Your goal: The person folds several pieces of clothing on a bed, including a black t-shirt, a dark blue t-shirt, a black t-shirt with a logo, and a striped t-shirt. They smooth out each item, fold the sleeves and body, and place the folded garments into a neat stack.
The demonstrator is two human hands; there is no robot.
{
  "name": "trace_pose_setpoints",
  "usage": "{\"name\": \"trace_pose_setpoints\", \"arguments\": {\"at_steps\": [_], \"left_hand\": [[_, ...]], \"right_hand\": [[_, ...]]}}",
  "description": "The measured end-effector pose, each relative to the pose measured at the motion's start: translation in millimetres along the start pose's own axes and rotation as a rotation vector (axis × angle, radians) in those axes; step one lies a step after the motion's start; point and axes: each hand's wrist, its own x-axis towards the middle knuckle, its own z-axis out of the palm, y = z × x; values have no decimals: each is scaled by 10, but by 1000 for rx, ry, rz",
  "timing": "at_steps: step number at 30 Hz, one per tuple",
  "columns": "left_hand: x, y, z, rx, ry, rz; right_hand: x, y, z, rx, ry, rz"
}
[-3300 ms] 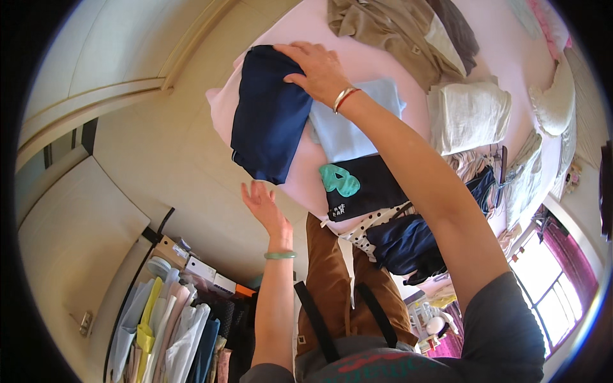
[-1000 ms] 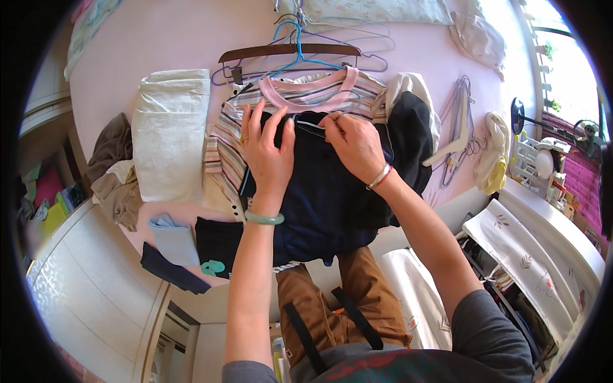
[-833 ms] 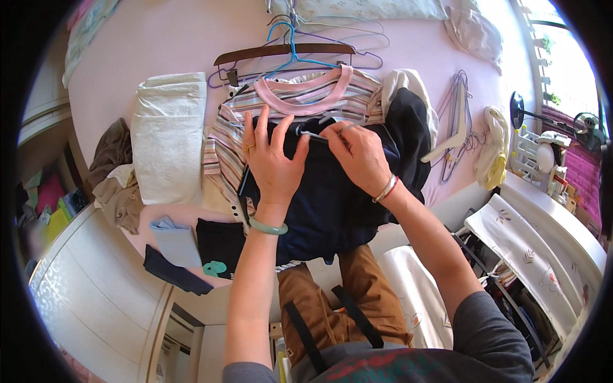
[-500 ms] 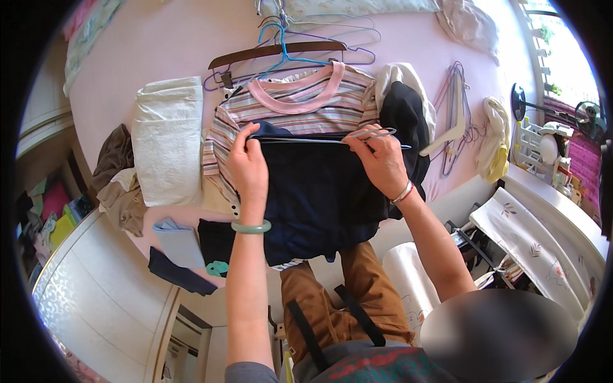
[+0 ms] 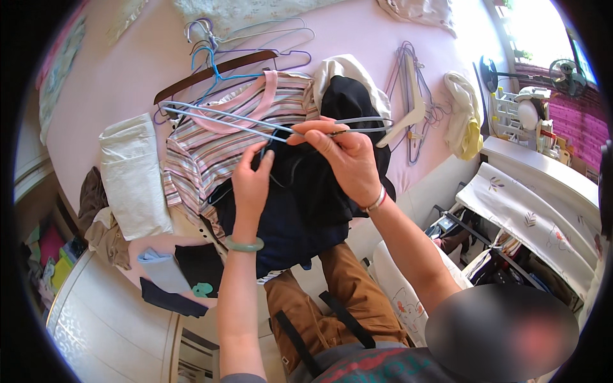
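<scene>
The right hand [image 5: 350, 158] clasps a slim pale-blue hanger [image 5: 223, 115], apparently out of unfolded black cloth [image 5: 316, 191] below, left hand [image 5: 250, 185] curled, hold unclear.

view: head, wide fisheye | mount: left of two cameras worn on the person's head | facing: down and forward past both forearms [image 5: 241, 306] onto the bed [image 5: 357, 38] | range: close over the hanger [image 5: 364, 119], trousers [image 5: 357, 290] below | edges: dark round rim, window [image 5: 533, 29] upper right
</scene>
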Motion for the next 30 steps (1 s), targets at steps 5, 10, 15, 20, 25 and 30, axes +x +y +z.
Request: {"name": "trace_pose_setpoints", "arguments": {"at_steps": [5, 10, 15, 20, 25, 30], "left_hand": [[102, -106, 121, 2, 78, -14], [97, -239, -36, -77, 178, -27], [-77, -237, -3, 339, 399, 248], [-601, -430, 173, 117, 341, 31], [-1258, -659, 413, 341, 46, 113], [-1802, -965, 473, 559, -243, 181]], "right_hand": [[202, -414, -446, 478, 279, -54], [391, 430, -1938, 625, 677, 150], [65, 1420, -2734, 391, 840, 462], [-142, 1932, -2971, 524, 876, 489], [-266, 1856, -2854, 293, 897, 591], [-775, 1585, -2398, -136, 842, 544]]}}
